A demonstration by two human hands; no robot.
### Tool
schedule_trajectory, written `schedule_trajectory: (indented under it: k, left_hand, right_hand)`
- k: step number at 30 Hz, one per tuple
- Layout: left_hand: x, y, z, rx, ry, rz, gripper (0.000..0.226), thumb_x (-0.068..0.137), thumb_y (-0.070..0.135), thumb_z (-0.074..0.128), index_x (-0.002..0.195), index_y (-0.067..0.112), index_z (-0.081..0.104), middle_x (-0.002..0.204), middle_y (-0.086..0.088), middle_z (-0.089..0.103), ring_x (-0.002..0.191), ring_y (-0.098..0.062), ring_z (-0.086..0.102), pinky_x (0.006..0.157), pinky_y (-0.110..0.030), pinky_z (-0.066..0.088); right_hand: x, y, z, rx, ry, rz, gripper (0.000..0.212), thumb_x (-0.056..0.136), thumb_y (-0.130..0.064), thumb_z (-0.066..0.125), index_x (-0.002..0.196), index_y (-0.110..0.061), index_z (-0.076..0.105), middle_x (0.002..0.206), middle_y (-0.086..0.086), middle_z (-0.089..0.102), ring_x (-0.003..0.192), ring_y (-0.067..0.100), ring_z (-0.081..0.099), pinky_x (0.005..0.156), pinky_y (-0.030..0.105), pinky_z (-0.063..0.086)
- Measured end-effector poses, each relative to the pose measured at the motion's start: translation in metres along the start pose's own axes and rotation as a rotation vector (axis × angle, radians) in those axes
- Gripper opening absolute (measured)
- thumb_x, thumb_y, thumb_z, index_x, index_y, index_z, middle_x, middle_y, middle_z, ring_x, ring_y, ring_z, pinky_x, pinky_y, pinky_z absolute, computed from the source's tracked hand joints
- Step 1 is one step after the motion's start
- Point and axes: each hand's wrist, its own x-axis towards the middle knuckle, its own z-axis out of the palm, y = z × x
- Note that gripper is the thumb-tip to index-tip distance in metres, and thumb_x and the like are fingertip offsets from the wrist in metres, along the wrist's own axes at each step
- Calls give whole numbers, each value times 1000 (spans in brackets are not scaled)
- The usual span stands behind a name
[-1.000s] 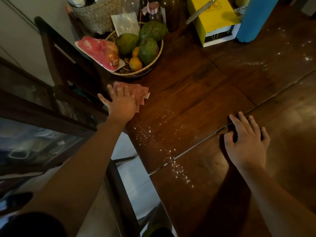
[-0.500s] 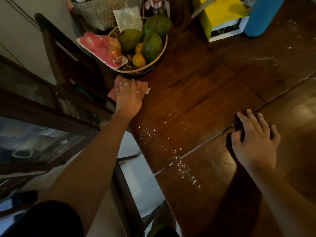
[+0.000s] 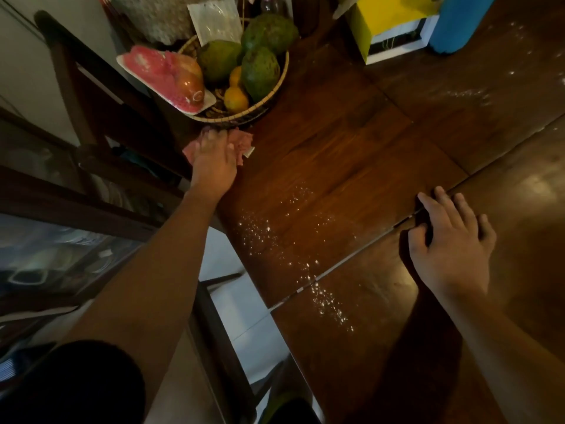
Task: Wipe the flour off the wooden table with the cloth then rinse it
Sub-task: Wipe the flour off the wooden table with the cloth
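Cloth: a small, crumpled pink piece with a pale tag at its right edge. It lies at the desk's left edge, just in front of a woven basket. The left hand rests on top of it with fingers laid forward across the fabric, pressing it down. The fingertips are blurred, and pink shows on both sides of the hand.

Flour is scattered in white specks in a loose trail nearer the person. It runs from below the left wrist, across the seam between two desk leaves, onto the near leaf. A second, fainter dusting lies far off at the upper right.

The right hand lies flat with fingers spread, holding nothing, its fingertips over that same seam.

The desk is dark, glossy wood with a visible grain. The basket holds knobbly green fruit and oranges, and a wrapped tray leans on its rim. Behind stand a yellow box and a blue cylinder. At left are a dark wooden chair and a glass-fronted cabinet, with pale floor tiles below the desk edge.
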Motion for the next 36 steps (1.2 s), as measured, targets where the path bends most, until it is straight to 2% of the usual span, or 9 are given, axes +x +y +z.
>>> schedule_trajectory:
  k: [3, 8, 12, 16, 19, 24, 27, 32, 36]
  left_hand:
    - [-16, 13, 2, -54, -39, 43, 47, 106, 27, 30, 150, 11, 36, 156, -14, 36, 147, -31, 26, 121, -51, 20]
    - [-68, 75, -2, -186, -194, 229, 47, 108, 23, 33, 155, 15, 29, 162, -5, 24, 148, -14, 11, 124, -47, 12]
    - [-73, 100, 14, -144, -283, 396, 50, 109, 30, 26, 157, 20, 20, 164, -3, 18, 152, -18, 10, 124, -40, 8]
    - [-21, 87, 14, -80, -65, 181, 39, 103, 24, 37, 141, 18, 46, 139, -14, 52, 129, -34, 50, 108, -53, 42]
    - [3, 89, 17, 10, -42, -74, 50, 105, 23, 35, 151, 3, 29, 154, -19, 35, 144, -34, 30, 118, -49, 27]
    - [2, 103, 20, 69, -14, -120, 55, 103, 27, 36, 151, 1, 28, 155, -17, 34, 144, -34, 30, 117, -51, 26]
    - [2, 108, 20, 88, -35, -51, 50, 105, 24, 32, 151, 3, 30, 155, -18, 34, 143, -35, 31, 116, -51, 27]
    - [-1, 121, 17, -108, -221, 324, 47, 108, 19, 32, 153, 7, 31, 160, -14, 29, 150, -29, 20, 122, -46, 17]
    - [-17, 111, 4, -197, -204, 307, 46, 108, 18, 35, 153, 9, 33, 160, -10, 31, 150, -22, 22, 123, -39, 19]
  right_hand:
    - [-1, 0, -1, -4, -1, -4, 58, 97, -44, 28, 153, -32, 37, 165, -4, 28, 155, 17, 13, 123, 51, 8]
    - [-3, -2, -3, -2, -5, -6, 58, 97, -44, 27, 153, -32, 36, 166, -3, 27, 156, 18, 13, 124, 52, 8]
    - [-4, -2, -5, -5, -5, -11, 58, 97, -45, 26, 153, -31, 36, 166, -3, 27, 156, 18, 12, 124, 52, 6]
    - [-3, -1, -3, -6, 4, -12, 58, 97, -44, 27, 153, -32, 36, 166, -4, 27, 155, 17, 13, 124, 51, 7]
    - [-3, 0, -1, 0, 14, -12, 57, 97, -43, 27, 152, -32, 37, 165, -3, 29, 155, 17, 14, 124, 51, 7]
    - [-3, -1, -3, 7, 5, -4, 60, 96, -45, 24, 153, -32, 37, 166, -4, 28, 156, 17, 13, 124, 50, 6]
    - [-3, -1, -3, 0, -1, -8, 60, 96, -46, 23, 153, -33, 36, 166, -5, 26, 156, 16, 12, 125, 50, 6]
    - [-3, -2, -4, 2, -3, -2, 58, 97, -45, 26, 153, -32, 37, 166, -4, 27, 156, 17, 13, 125, 52, 7]
    - [-2, -3, -4, -1, -7, 0, 60, 96, -46, 24, 153, -32, 36, 166, -4, 27, 156, 17, 13, 125, 51, 7]
